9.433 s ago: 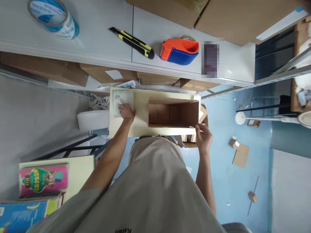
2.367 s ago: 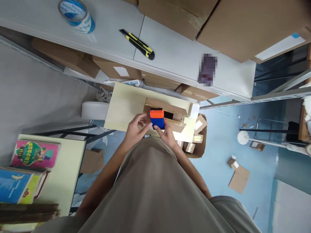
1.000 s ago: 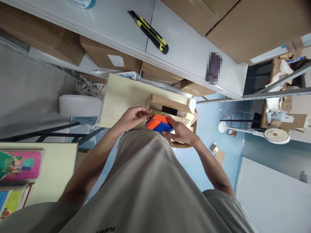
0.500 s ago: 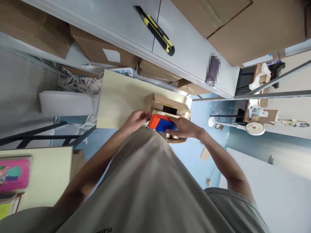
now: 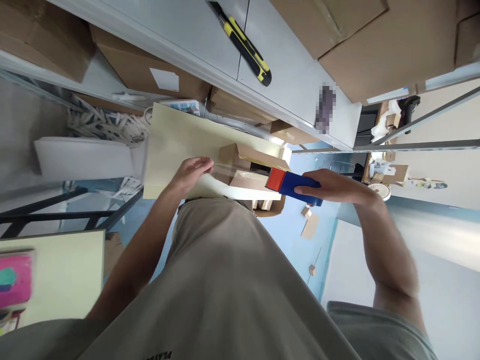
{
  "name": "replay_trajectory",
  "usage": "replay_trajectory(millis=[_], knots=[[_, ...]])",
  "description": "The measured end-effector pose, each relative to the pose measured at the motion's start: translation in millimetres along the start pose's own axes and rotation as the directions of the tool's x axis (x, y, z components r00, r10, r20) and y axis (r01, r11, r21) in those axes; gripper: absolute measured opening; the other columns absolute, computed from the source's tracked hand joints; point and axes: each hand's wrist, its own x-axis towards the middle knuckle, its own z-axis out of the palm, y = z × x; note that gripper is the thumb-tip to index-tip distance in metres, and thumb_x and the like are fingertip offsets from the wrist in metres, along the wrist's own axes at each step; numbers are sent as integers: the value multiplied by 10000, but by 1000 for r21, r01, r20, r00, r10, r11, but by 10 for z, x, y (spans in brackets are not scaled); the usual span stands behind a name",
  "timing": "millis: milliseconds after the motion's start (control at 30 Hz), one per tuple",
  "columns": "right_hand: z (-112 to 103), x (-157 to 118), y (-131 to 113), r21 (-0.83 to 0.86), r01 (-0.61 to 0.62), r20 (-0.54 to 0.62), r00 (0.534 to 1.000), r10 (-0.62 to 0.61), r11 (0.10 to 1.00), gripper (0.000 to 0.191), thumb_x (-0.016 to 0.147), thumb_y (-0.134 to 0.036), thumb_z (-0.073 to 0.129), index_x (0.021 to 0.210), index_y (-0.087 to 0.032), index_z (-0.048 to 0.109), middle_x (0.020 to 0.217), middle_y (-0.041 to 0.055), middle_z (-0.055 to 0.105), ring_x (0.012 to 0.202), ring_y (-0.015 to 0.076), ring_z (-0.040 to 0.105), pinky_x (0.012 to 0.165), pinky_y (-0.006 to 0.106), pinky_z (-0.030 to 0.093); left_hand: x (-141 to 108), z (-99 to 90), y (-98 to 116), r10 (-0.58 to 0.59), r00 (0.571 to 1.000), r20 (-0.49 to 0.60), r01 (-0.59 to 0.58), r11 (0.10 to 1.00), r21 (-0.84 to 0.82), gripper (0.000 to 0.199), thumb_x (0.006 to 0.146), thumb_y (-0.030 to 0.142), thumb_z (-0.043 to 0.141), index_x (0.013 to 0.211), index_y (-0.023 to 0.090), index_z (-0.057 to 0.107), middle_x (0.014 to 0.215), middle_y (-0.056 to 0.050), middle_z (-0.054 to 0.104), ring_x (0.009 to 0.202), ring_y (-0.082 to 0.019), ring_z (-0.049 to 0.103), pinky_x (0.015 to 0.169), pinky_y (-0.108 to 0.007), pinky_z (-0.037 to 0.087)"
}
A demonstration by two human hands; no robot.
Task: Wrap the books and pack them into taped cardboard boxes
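My right hand (image 5: 326,186) is wrapped round a blue and red tape dispenser (image 5: 298,187), its red toothed end pointing left. A clear strip of tape (image 5: 240,171) stretches from the dispenser across to my left hand (image 5: 193,172), whose fingers pinch its free end. Below the strip, a small cardboard box (image 5: 249,177) lies on the pale yellow table (image 5: 168,150), with a dark gap along its upper side. Part of another open box (image 5: 276,207) with small cartons in it shows at the table's near edge.
A black and yellow utility knife (image 5: 247,50) lies on the white shelf (image 5: 292,80) above the table, near a blurred purple item (image 5: 325,109). Large cartons (image 5: 393,40) stand at the upper right. Dark metal bars (image 5: 52,217) run at the left.
My hands have moved apart, the right one carrying the dispenser to the right and the left one moving left. A length of tape now spans between them.
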Motion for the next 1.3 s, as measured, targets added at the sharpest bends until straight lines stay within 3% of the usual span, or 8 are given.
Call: replay_trajectory(millis=[100, 300, 767, 933, 1067, 1133, 1200, 1300], knots=[[-88, -55, -154, -3, -12, -93, 996, 12, 1000, 652, 924, -841, 591, 834, -204, 698, 717, 33, 726, 601, 156, 634, 562, 296, 408, 223, -67, -165, -44, 998, 36, 48, 993, -107, 383, 700, 453, 969, 853, 173, 756, 830, -33, 674, 774, -151, 614, 822, -329, 502], [-1, 116, -586, -97, -39, -258, 966, 12, 995, 669, 918, -853, 598, 742, -210, 651, 632, 19, 653, 562, 147, 577, 545, 305, 364, 484, 4, -491, -150, 988, 30, 153, 966, -209, 392, 615, 390, 1012, 759, 168, 722, 757, -3, 632, 707, -113, 566, 717, -276, 458], [25, 392, -828, -236, -72, -275, 962, 5, 969, 640, 990, -779, 552, 722, -202, 627, 615, 27, 610, 602, 163, 570, 610, 327, 356, 708, 224, -861, -140, 990, -12, 137, 980, -147, 498, 582, 552, 996, 688, 193, 668, 653, 10, 590, 627, -111, 471, 618, -284, 381], [65, 450, -829, -249, -90, -284, 959, 17, 964, 636, 990, -772, 564, 735, -195, 647, 613, 35, 608, 598, 163, 558, 612, 330, 345, 714, 331, -998, -97, 987, -129, 88, 994, -69, 488, 637, 561, 924, 851, 173, 720, 759, 1, 656, 698, -118, 531, 680, -270, 411], [85, 478, -841, -271, -78, -292, 956, -5, 959, 637, 991, -779, 564, 768, -192, 673, 633, 49, 627, 613, 177, 577, 612, 332, 347, 671, 254, -1006, -70, 948, -311, 124, 980, 156, 665, 669, 525, 901, 1196, 171, 702, 1003, -68, 711, 803, -159, 622, 722, -283, 456], [82, 493, -857, -281, -63, -286, 958, -20, 958, 629, 991, -778, 570, 785, -194, 682, 641, 54, 631, 628, 187, 592, 618, 333, 349, 602, 200, -894, 17, 970, -241, 49, 963, 264, 888, 658, 497, 916, 1434, 204, 599, 1281, -148, 689, 990, -227, 678, 815, -329, 512], [73, 509, -884, -284, -49, -277, 960, -33, 958, 620, 989, -776, 582, 797, -195, 687, 638, 57, 619, 645, 199, 604, 629, 336, 352, 521, 196, -694, 186, 983, 1, -172, 908, 382, 1046, 645, 466, 939, 1571, 260, 498, 1572, -190, 538, 1308, -333, 612, 1000, -418, 523], [59, 533, -940, -286, -30, -274, 960, -51, 958, 591, 984, -751, 615, 825, -188, 696, 652, 66, 600, 704, 230, 631, 662, 343, 365, 459, 306, -356, 358, 864, 352, -499, 696, 516, 1022, 606, 413, 986, 1531, 277, 573, 1711, -153, 410, 1591, -443, 328, 1257, -545, 349]])
